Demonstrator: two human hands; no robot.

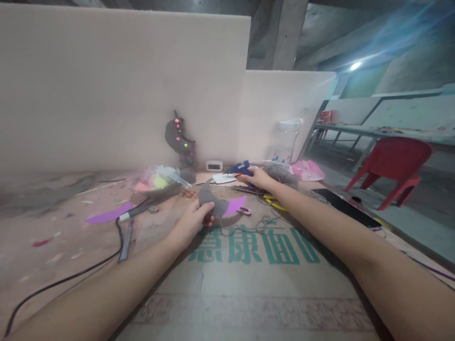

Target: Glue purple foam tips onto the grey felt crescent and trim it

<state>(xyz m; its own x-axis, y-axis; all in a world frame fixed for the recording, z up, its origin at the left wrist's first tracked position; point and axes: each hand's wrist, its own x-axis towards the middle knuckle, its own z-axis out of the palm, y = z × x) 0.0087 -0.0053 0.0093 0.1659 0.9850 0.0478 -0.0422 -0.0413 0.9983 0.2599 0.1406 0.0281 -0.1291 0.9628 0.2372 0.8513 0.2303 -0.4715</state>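
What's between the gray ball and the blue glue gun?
In the head view, a small white device with a dark screen stands between the gray ball and the glue gun; a white card lies nearer the camera.

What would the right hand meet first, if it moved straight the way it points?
The right hand is at the blue plastic glue gun; beyond that, it would perhaps pass over the flat white sheet and first meet the small white box with a dark display, but depth is unclear.
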